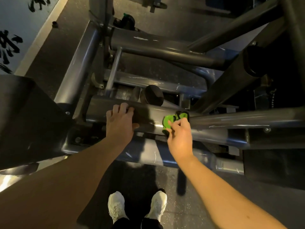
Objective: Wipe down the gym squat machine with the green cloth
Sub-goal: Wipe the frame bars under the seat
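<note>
The person stands over the squat machine (77, 63) and looks down on its frame. The right hand (179, 136) has its grip closed on the green cloth (168, 120): the fingers and thumb pinch it in a bunch and press it on the thick grey tube (148, 115), just beside the joint (192, 119) where another tube meets it. The left hand (119, 123) is on the same tube, a little apart from the cloth. Its fingers are curled over the far side and the thumb lies on the near side, so this grip is closed on the tube and, I think, serves as a support.

The step in hand seems to be wiping this tube near the joint. To do it well, I would open the bunch a little, so that a wider flat part of the cloth touches the metal; a tight ball cleans only a narrow line. The tube is round, so the cloth should go over the top and also down the near and far sides. Around the joint, a folded edge can be pushed into the corner, where dirt probably collects. When the strokes come toward the left hand, that hand should move away, so that no patch under it is missed.

The lower beam (148, 154) shows pale scratches and marks. From here I cannot tell whether these are dirt or worn paint.
</note>
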Available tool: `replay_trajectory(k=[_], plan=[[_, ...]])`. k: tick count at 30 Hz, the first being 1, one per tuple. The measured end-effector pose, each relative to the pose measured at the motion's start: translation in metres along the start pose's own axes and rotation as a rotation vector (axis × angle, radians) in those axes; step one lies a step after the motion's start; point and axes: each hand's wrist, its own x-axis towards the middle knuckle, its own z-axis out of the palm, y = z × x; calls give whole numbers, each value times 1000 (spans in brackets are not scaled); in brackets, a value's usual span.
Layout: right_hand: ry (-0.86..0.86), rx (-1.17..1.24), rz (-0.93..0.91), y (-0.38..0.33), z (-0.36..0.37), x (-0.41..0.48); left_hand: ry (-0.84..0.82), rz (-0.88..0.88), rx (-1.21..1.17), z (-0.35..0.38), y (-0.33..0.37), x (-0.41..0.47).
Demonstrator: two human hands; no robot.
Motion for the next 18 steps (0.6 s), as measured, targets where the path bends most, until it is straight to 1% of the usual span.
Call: replay_trajectory(k=[2, 3, 4, 6, 8, 10, 11, 13, 15, 18], plan=[[30, 46, 116, 7, -6, -14, -5, 5, -8, 0, 1, -1], [53, 98, 126, 5, -2, -15, -5, 5, -11, 0, 1, -1], [66, 108, 120, -6, 5, -14, -5, 3, -17, 0, 1, -2], [40, 100, 33, -39, 18, -10, -8, -3, -16, 0, 2, -2], [15, 149, -15, -57, 31, -4, -15, -9, 3, -1, 2, -1], [-57, 116, -48, -51, 25, -1, -21, -8, 8, -2, 1, 1], [-94, 36, -84, -39, 18, -2, -22, -6, 4, -2, 0, 0], [-156, -85, -65, -10, -2, -5, -8, 1, -13, -1, -1, -1], [-149, -111, 4, 6, -16, -13, 0, 7, -30, 0, -1, -2], [-100, -73, -5, -14, -3, -11, -1, 7, -34, 1, -1, -2]])
